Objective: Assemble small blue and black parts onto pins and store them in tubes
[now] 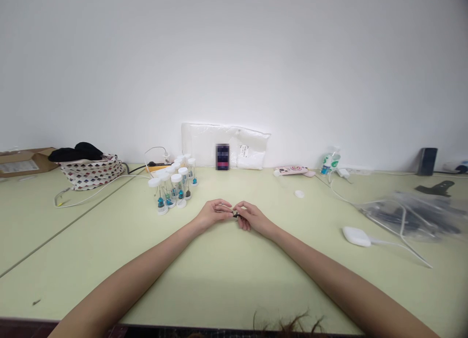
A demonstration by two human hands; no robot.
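Observation:
My left hand and my right hand meet above the middle of the green table. Between their fingertips is a small dark piece, pinched from both sides. It is too small to make out in detail. To the left of my hands stands a group of clear tubes with white caps, several of them holding blue or dark parts. A loose white cap lies on the table to the right.
Against the wall lean a phone and a plastic packet. A patterned basket sits at the left. At the right are a bottle, a white device, cables and plastic bags.

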